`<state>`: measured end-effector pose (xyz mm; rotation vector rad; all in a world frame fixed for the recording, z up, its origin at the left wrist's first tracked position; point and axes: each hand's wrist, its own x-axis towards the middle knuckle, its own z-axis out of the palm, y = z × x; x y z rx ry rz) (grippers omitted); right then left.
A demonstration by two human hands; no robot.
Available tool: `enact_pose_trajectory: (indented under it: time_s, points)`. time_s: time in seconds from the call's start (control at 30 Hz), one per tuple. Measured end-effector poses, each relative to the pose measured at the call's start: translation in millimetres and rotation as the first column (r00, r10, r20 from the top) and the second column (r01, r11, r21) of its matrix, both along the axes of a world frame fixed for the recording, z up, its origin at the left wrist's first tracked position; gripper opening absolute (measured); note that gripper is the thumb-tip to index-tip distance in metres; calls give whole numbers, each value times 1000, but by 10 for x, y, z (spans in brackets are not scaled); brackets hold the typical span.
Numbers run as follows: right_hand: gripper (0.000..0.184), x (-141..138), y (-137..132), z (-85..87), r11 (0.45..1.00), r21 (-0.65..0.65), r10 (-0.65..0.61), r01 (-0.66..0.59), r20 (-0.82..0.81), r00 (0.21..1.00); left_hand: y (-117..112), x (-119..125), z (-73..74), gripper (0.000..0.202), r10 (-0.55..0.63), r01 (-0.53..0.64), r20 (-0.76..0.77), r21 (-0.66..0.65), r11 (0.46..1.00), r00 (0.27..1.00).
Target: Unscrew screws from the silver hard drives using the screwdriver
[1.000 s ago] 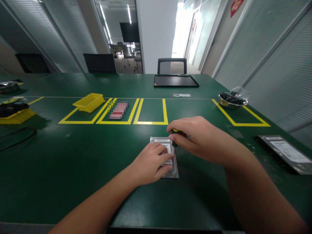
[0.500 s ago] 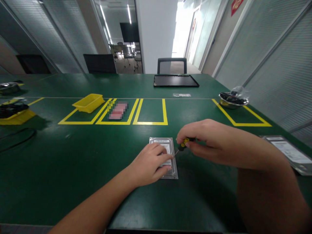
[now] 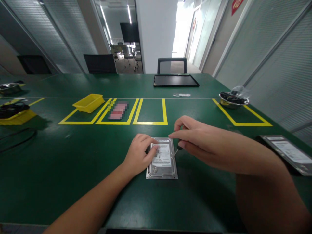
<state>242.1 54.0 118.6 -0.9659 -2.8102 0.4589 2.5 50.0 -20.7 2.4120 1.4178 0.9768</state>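
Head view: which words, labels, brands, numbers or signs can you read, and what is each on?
No text can be quoted with confidence.
Hard drive at the left hand: printed label, too small and blurred.
Silver device at far right: white label, too blurred.
Red sign at top right: pale mark, too blurred.
Pink item in the yellow-taped space: pixelated, nothing legible.

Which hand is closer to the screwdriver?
Right: the right hand is holding the screwdriver. The left hand is farther away, at the left edge of the hard drive.
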Motion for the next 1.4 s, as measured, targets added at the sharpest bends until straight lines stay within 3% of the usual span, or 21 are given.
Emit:
enact_pose_trajectory:
  time_s: [0.13, 0.27, 0.47, 0.67, 0.9, 1.2, 1.4]
  points:
    - [26, -30, 12, -40, 993, 118, -18, 13, 47, 999, 89, -54, -49, 18, 63, -62, 33, -33, 998, 997]
    - [27, -55, 21, -25, 995, 85, -53, 53, -4, 999, 149, -97, -96, 20, 84, -75, 84, -100, 992, 993]
    - [25, -51, 18, -3, 1000, 22, -5, 7, -103, 995, 159, -157, -142, 56, 55, -47, 31, -219, 974, 998]
    - [29, 2, 25, -44, 997, 69, 38, -34, -56, 998, 133, -162, -123, 78, 79, -102, -106, -242, 965, 991]
    - [29, 28, -47, 39, 999, -4, 32, -33, -24, 999, 125, -147, -86, 63, 122, -164, -160, -280, 946, 980]
    - [27, 31, -71, 57, 1000, -9, -16, 16, -1, 1000, 162, -277, -72, 74, 36, -52, -45, -415, 908, 998]
    - [26, 36, -53, 51, 999, 48, -24, 24, 10, 1000, 170, -290, -50, 78, 52, -58, -26, -469, 881, 998]
